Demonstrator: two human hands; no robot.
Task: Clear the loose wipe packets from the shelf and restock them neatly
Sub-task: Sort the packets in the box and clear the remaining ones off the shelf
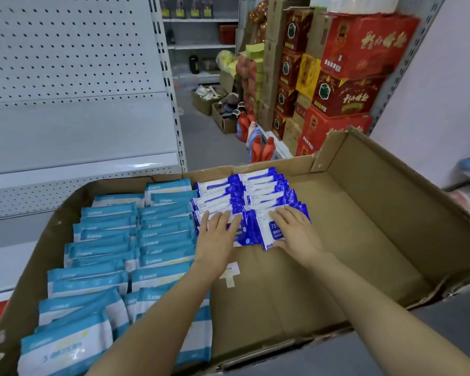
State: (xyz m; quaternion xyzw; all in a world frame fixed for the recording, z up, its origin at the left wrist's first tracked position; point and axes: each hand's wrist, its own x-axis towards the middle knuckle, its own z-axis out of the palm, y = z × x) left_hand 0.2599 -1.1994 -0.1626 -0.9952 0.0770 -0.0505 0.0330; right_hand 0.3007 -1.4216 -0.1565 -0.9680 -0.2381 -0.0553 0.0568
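From the head camera, both hands lie flat, fingers straight and slightly spread, on dark-blue alcohol wipe packets (251, 202) (two overlapping rows) inside a cardboard box (364, 229): left hand (219, 231), right hand (293, 228). Light-blue wipe packets (114, 245) fill the box's left side.

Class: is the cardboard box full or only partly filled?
Partly filled. Wipe packets cover the left and middle of the box, while its right side shows bare cardboard floor.

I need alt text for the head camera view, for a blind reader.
Left hand and right hand press flat on dark blue wipe packets inside a cardboard box. Light blue packets fill its left side.
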